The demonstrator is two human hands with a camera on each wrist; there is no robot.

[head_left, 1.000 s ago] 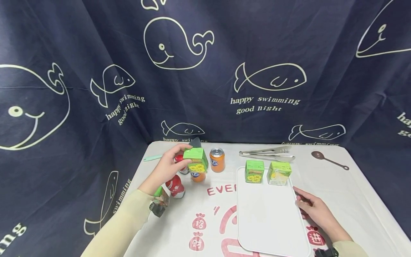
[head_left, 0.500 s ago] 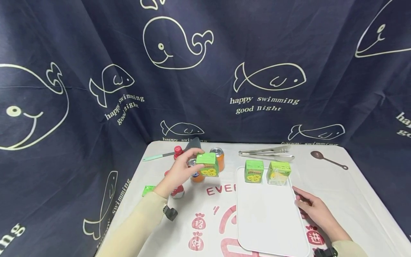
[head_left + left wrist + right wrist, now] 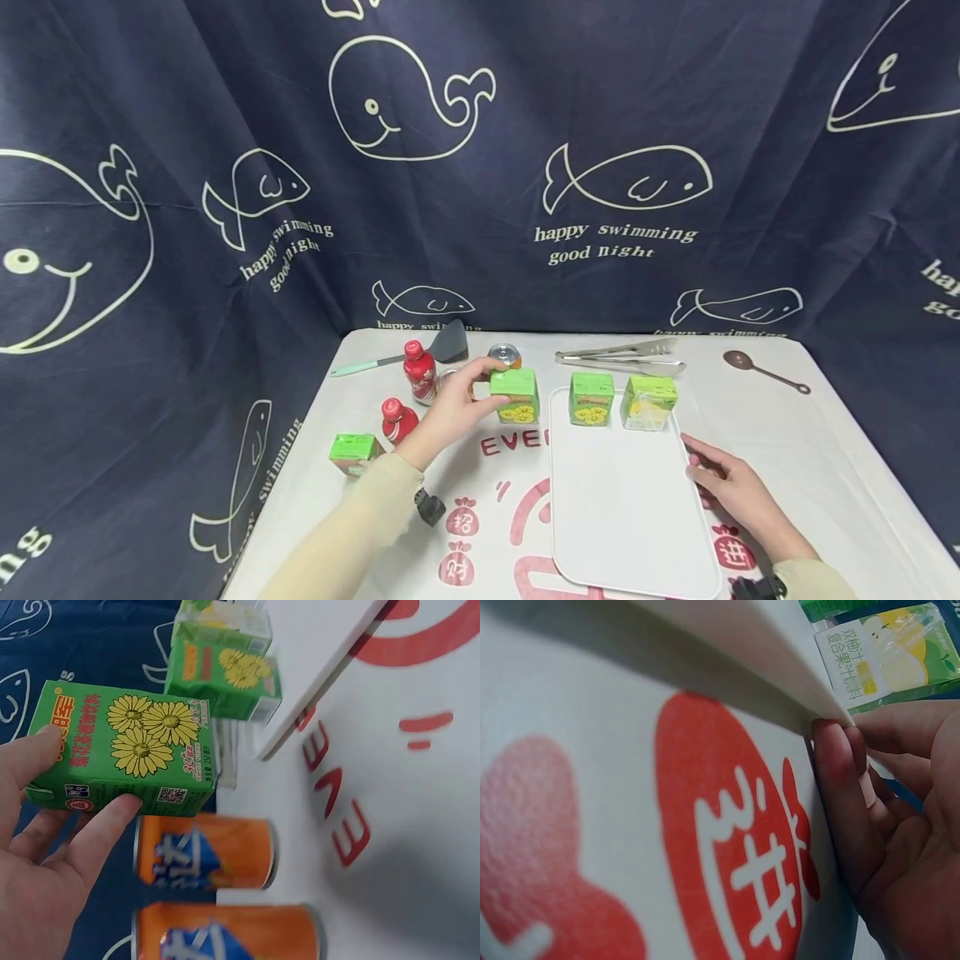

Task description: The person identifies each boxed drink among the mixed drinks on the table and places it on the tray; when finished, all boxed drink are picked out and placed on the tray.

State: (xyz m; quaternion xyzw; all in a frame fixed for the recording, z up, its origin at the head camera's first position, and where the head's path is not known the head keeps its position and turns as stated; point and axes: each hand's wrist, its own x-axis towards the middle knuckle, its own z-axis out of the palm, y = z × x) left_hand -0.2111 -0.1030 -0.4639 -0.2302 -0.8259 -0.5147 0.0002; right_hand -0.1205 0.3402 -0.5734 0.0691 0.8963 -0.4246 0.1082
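Note:
My left hand (image 3: 457, 408) grips a green drink carton (image 3: 517, 398) with yellow flowers, held between thumb and fingers left of the white tray (image 3: 630, 500). In the left wrist view the carton (image 3: 127, 742) is in the air, above two orange soda cans (image 3: 206, 851). A matching flower carton (image 3: 591, 400) and a lighter green-and-yellow juice carton (image 3: 648, 404) stand side by side at the tray's far end. On the tray's right side, my right hand (image 3: 723, 475) pinches the rim; the right wrist view shows thumb and fingers (image 3: 840, 761) at that edge.
Two red bottles (image 3: 420, 372) and another green carton (image 3: 354, 452) stand at left. A spatula (image 3: 447, 343) lies behind them. Metal tongs (image 3: 622, 357) and a brown spoon (image 3: 765, 372) lie along the back. A dark whale-print curtain (image 3: 480, 208) hangs behind the table.
My left hand has carried the flower carton rightward, from over the cans toward the tray. The red bottles and the left-hand carton are now less covered. My right hand stays at the tray.

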